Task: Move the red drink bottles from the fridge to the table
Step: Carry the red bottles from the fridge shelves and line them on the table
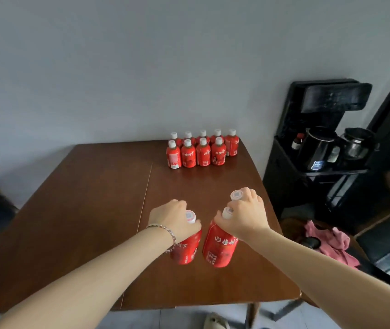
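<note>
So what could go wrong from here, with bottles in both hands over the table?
1. The right hand grips two red plastic drink bottles by their white-capped necks; one could slip.
2. The cluster of nine standing red bottles sits tight near the brown wooden table's far right corner; setting more beside it could topple some.
</note>
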